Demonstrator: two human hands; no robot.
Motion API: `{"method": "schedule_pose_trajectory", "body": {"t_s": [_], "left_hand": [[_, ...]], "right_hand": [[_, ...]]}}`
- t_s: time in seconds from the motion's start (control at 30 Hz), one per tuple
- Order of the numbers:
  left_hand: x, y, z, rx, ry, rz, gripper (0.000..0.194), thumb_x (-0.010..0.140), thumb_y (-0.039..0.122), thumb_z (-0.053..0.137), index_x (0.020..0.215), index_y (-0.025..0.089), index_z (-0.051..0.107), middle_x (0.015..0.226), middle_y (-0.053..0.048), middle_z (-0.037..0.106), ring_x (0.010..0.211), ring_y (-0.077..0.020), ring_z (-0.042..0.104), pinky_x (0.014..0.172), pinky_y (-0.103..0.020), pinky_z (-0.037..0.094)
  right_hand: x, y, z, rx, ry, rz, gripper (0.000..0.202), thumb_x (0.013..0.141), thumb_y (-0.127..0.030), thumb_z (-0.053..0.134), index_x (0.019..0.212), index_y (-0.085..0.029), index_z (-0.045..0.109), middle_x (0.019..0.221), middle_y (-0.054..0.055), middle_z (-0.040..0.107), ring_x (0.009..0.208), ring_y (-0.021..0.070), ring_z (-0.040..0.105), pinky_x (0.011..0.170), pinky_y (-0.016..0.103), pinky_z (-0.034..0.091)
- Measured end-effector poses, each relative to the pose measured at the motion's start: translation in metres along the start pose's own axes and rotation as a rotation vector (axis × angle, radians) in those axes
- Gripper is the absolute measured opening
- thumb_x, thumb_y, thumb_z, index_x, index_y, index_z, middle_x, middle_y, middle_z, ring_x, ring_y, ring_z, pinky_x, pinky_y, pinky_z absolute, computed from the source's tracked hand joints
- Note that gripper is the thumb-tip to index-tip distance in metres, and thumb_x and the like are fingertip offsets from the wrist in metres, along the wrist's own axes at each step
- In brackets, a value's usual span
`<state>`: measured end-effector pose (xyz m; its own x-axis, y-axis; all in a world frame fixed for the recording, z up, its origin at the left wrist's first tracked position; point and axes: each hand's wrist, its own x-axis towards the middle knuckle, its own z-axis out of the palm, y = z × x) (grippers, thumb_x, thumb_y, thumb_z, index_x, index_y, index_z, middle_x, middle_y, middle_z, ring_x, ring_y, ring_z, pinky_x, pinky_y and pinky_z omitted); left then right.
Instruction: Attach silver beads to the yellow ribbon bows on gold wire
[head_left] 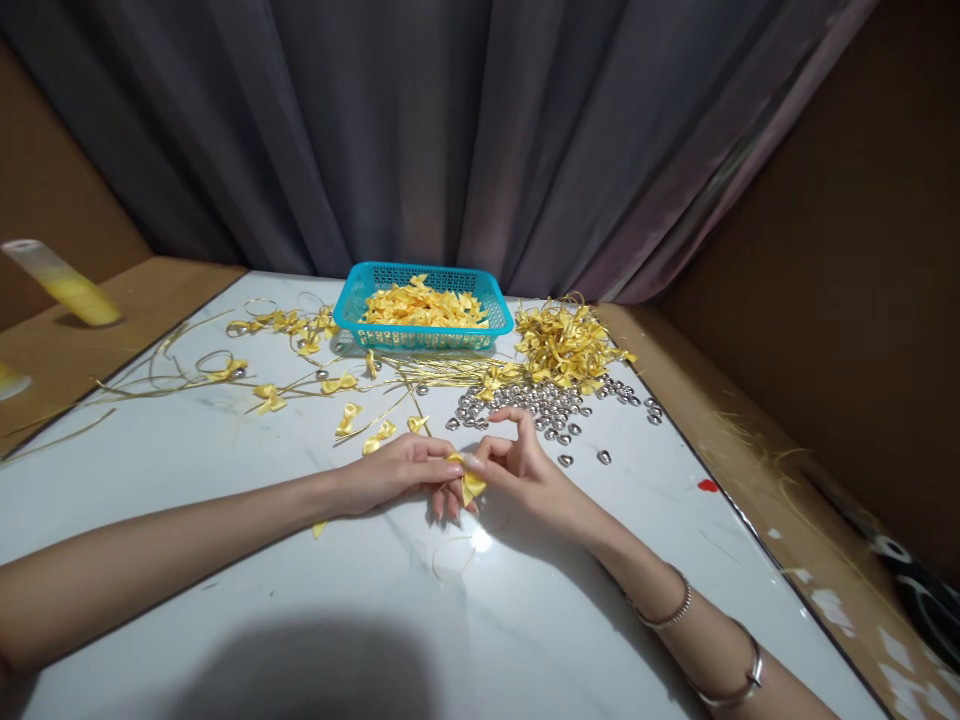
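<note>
Between my two hands, over the middle of the white table, is a yellow ribbon bow (472, 486). My left hand (409, 472) pinches its left side between thumb and fingers, with the lower fingers curled beneath. From the right, my right hand (525, 472) presses thumb and bent fingers on the bow's top, its index finger raised. Loose yellow bows (379, 437) lie just beyond my left hand. Small silver rings (525, 408) are scattered behind my right hand. Another bit of yellow ribbon (319, 529) shows under my left wrist.
A blue basket (424, 338) of yellow bows stands at the back, with a heap of bows on gold ties (566, 340) to its right. Gold strands (442, 370) stretch across the table (300, 630). Black-handled scissors (919, 590) lie at right, a yellow roll (79, 295) at left.
</note>
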<state>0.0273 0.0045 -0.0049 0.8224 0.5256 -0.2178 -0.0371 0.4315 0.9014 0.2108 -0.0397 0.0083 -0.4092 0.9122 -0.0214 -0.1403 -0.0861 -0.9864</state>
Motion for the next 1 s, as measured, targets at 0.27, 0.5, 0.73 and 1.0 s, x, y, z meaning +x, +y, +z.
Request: {"method": "schedule_pose_trajectory", "body": {"t_s": [0.27, 0.5, 0.73, 1.0], "left_hand": [[-0.002, 0.001, 0.000, 0.106, -0.033, -0.001, 0.019, 0.081, 0.029, 0.063, 0.079, 0.010, 0.063, 0.071, -0.008, 0.070, 0.060, -0.0118, 0.063, 0.060, -0.022, 0.049], [-0.003, 0.002, -0.001, 0.062, 0.008, -0.001, 0.022, 0.078, 0.030, 0.066, 0.075, 0.008, 0.065, 0.068, -0.008, 0.069, 0.061, -0.0131, 0.063, 0.063, -0.024, 0.049], [0.000, 0.002, -0.002, -0.042, 0.081, 0.037, 0.023, 0.076, 0.032, 0.068, 0.075, 0.009, 0.062, 0.068, -0.008, 0.068, 0.057, -0.0126, 0.062, 0.056, -0.023, 0.049], [-0.001, 0.000, -0.003, 0.069, 0.008, 0.029, 0.021, 0.079, 0.029, 0.065, 0.083, 0.008, 0.066, 0.069, -0.008, 0.069, 0.059, -0.0127, 0.063, 0.060, -0.023, 0.050]], "right_hand": [[0.000, -0.004, 0.010, 0.059, 0.080, 0.044, 0.048, 0.077, -0.032, 0.065, 0.101, -0.026, 0.024, 0.058, -0.010, 0.055, 0.049, 0.0108, 0.054, 0.055, 0.027, 0.044], [0.002, -0.005, 0.003, 0.012, 0.190, 0.021, 0.045, 0.074, -0.029, 0.068, 0.100, -0.024, 0.030, 0.051, -0.012, 0.052, 0.046, 0.0077, 0.044, 0.051, 0.021, 0.034], [0.005, -0.002, 0.001, -0.025, 0.099, 0.079, 0.033, 0.073, -0.043, 0.069, 0.076, -0.017, 0.048, 0.064, -0.003, 0.057, 0.058, 0.0098, 0.051, 0.059, 0.025, 0.036], [0.004, 0.004, 0.008, -0.149, 0.047, 0.107, 0.042, 0.085, -0.049, 0.053, 0.058, -0.017, 0.047, 0.054, -0.004, 0.040, 0.051, 0.0088, 0.035, 0.053, 0.025, 0.025]]}}
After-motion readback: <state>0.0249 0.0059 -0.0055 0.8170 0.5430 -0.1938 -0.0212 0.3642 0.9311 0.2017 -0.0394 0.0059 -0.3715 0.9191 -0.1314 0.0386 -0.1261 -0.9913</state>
